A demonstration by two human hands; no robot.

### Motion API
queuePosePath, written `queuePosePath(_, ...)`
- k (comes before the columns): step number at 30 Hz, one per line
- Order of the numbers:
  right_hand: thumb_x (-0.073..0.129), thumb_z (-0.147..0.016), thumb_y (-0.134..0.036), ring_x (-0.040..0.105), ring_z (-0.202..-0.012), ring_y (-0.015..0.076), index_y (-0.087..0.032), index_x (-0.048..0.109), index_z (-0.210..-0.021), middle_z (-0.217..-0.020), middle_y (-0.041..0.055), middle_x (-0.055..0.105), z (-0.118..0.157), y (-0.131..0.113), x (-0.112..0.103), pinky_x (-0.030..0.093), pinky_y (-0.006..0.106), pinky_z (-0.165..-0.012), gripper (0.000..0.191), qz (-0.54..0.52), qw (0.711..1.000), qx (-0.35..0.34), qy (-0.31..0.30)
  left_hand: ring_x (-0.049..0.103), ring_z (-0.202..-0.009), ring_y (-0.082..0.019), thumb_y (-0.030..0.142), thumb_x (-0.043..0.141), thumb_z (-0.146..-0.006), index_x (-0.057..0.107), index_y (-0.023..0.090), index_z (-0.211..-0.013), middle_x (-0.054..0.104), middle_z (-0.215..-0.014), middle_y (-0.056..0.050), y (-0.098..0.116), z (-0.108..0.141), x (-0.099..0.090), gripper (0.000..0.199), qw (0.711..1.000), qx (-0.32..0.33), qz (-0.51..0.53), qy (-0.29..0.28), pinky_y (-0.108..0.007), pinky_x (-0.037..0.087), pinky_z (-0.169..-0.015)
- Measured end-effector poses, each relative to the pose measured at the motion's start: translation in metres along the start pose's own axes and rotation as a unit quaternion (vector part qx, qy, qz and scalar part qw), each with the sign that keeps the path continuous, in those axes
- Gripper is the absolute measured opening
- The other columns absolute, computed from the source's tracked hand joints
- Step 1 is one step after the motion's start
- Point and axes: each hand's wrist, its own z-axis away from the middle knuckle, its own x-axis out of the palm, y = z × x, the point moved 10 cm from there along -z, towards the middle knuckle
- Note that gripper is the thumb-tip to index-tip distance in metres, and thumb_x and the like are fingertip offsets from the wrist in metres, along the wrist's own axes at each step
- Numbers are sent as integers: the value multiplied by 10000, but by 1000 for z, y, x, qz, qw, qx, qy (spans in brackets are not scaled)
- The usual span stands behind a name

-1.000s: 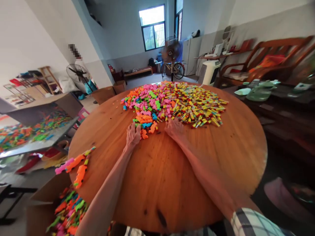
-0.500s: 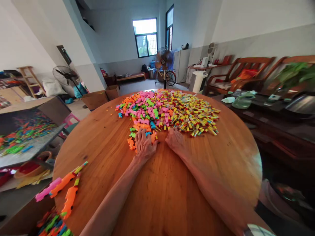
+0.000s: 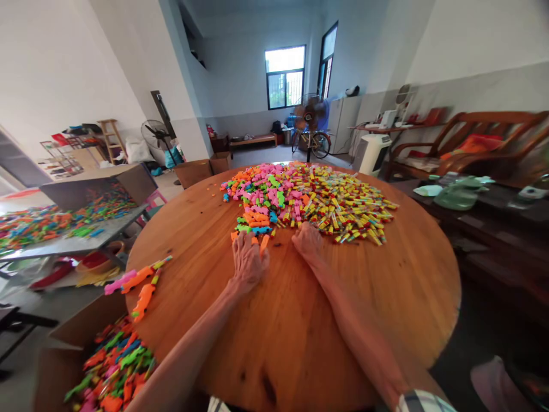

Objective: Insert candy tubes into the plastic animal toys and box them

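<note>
On the round wooden table [image 3: 295, 320] lies a pile of pink, green, orange and blue plastic pieces [image 3: 270, 186]. Beside it, on the right, is a heap of small yellow tubes [image 3: 349, 203]. My left hand [image 3: 249, 260] rests at the near edge of the coloured pieces, its fingers curled over orange ones. At the near edge of the yellow tubes is my right hand [image 3: 307, 241], its fingers curled together; what they hold, if anything, is hidden.
Joined orange and pink pieces with yellow tubes [image 3: 143, 280] lie at the table's left edge. Below stands a cardboard box [image 3: 64, 366] full of coloured pieces. A side table [image 3: 81, 243] at left holds more. A standing fan [image 3: 309, 117] is beyond the table.
The view has turned left and down, showing more of the cardboard box. My left hand has drawn slightly toward me, with orange pieces at its fingers. My right hand stays by the yellow tubes.
</note>
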Motion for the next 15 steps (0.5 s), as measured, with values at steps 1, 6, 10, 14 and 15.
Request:
queuePosePath(1, 486, -888, -166, 658, -979, 275, -111, 654, -1112, -1032, 171, 695, 0, 1, -1, 460, 327, -781, 285, -9, 1000, 3, 1, 449, -1319, -350, 240, 612, -861, 701, 178, -858, 618, -1282, -144, -2, 12, -8, 108, 1000, -3, 0, -5, -526, 453, -1046)
queuePosePath(6, 425, -909, -160, 644, -959, 277, -98, 653, -1106, -1016, 182, 689, 0, 0, -3, 439, 330, -780, 308, -27, 1000, 2, 8, 561, -1050, -328, 239, 581, -847, 657, 189, -706, 673, -1043, -160, -15, 52, -28, 168, 998, -35, -28, -41, -501, 511, -851)
queuePosePath(10, 417, -903, -157, 617, -980, 265, -89, 633, -1160, -1057, 170, 683, 10, -12, -1, 415, 321, -810, 342, -26, 997, -72, -10, 572, -942, -305, 287, 567, -872, 612, 195, -604, 662, -854, -133, -24, 52, -26, 286, 994, -75, -30, -70, -445, 497, -778)
queuePosePath(14, 496, -869, -156, 611, -889, 217, -152, 696, -1015, -962, 97, 703, 35, -17, 2, 408, 289, -780, 247, -37, 979, -184, -84, 596, -802, -252, 380, 458, -973, 580, 188, -582, 636, -748, -101, -46, 53, -17, 452, 983, -85, 10, -161, -381, 485, -725)
queuePosePath(15, 514, -865, -159, 609, -881, 209, -164, 707, -962, -940, 86, 704, 43, -17, 2, 407, 282, -777, 215, -37, 971, -210, -104, 595, -760, -234, 378, 426, -989, 596, 189, -617, 619, -721, -87, -52, 54, -16, 450, 980, -76, 26, -179, -365, 486, -714)
